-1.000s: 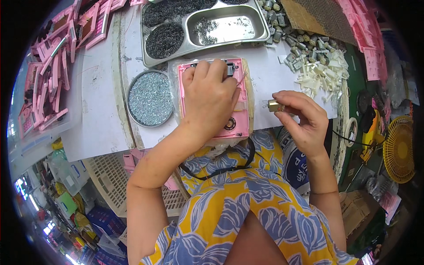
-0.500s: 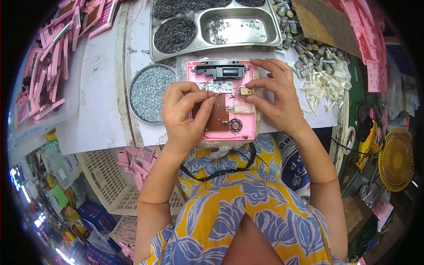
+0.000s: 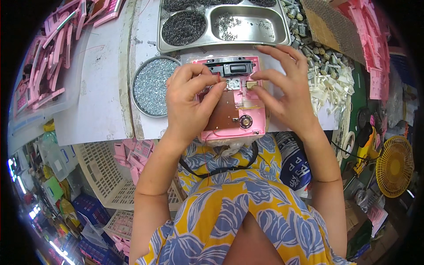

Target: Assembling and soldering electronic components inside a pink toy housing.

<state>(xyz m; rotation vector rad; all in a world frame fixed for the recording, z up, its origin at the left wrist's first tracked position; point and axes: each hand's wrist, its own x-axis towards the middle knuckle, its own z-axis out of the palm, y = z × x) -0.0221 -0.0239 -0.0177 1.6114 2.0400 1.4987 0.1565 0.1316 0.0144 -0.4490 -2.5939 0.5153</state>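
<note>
A pink plastic casing lies open on the table in front of me, holding a brown circuit board, a black long part and a round black-rimmed part. My left hand is over its left side, thumb and forefinger pinched on a thin red wire. On the casing's right side sits a small boxy motor. My right hand has its fingers spread, with forefinger and thumb tips at the motor's edges; whether both touch it is unclear.
A round dish of small silver screws stands left of the casing. Behind it is a metal tray with dark small parts. Motors and white plastic pieces are heaped at right. Pink casings pile up far left; a yellow fan stands right.
The view has shifted slightly. The motor has moved a little farther back within the casing, and my right fingers have loosened around it. My left hand still pinches the wire, now slightly higher.
</note>
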